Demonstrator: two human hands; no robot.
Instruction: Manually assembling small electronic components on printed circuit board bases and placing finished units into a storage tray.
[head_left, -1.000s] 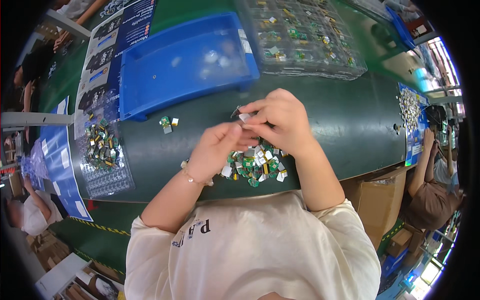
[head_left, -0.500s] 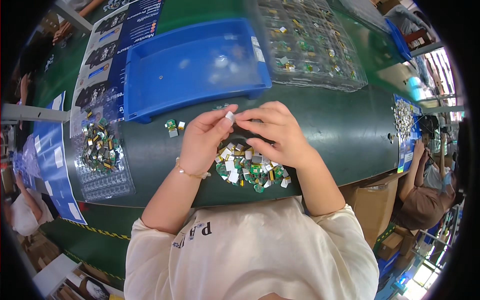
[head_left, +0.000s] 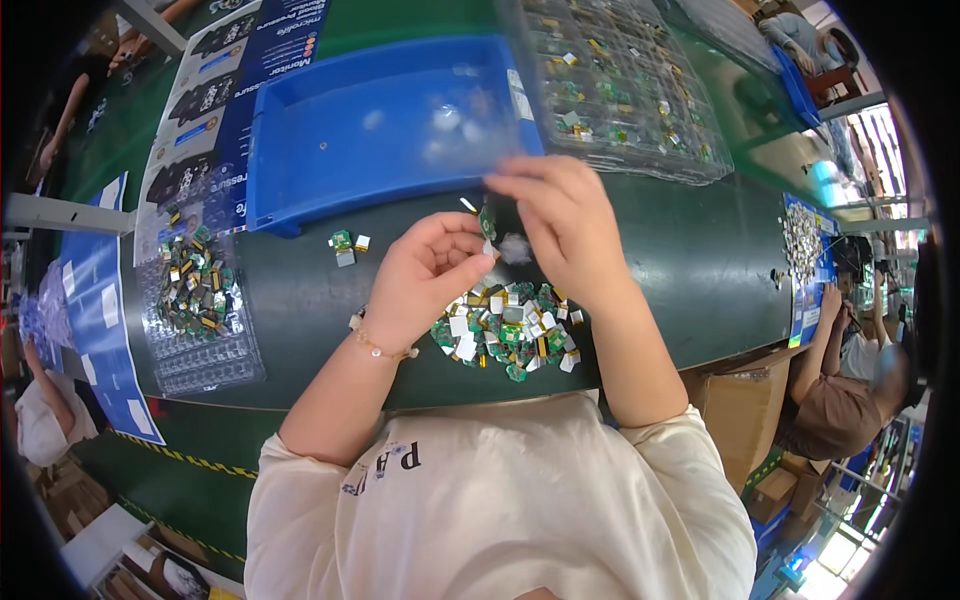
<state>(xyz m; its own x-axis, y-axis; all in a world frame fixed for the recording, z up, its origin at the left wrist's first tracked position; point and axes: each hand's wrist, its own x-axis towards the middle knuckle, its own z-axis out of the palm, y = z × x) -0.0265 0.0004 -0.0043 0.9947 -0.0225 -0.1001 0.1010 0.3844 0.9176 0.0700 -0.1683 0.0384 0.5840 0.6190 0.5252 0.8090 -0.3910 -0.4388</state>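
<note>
My left hand point(head_left: 425, 265) is closed, with thumb and forefinger pinching a small green circuit board point(head_left: 487, 222) that has a whitish tab at its lower end. The board stands on edge above the dark green tabletop. My right hand point(head_left: 565, 225) hovers to its right, close to the near edge of the blue bin point(head_left: 290, 205); its fingers stretch out to the left and are slightly smeared. Between the hands is a blurred, translucent whitish scrap point(head_left: 515, 249). Just below lies a pile of small circuit boards point(head_left: 510, 330) with white and yellow parts.
Clear plastic trays point(head_left: 640, 90) holding boards are stacked at the far right. More boards point(head_left: 195, 290) lie on a clear tray at the left, and a small group of boards point(head_left: 343, 245) sits below the bin. A cardboard box point(head_left: 740, 410) stands right. Other people work at both sides.
My right hand has moved up and away from the left hand, toward the bin. The board in my left hand now shows its green face. A blurred whitish scrap has appeared between the hands.
</note>
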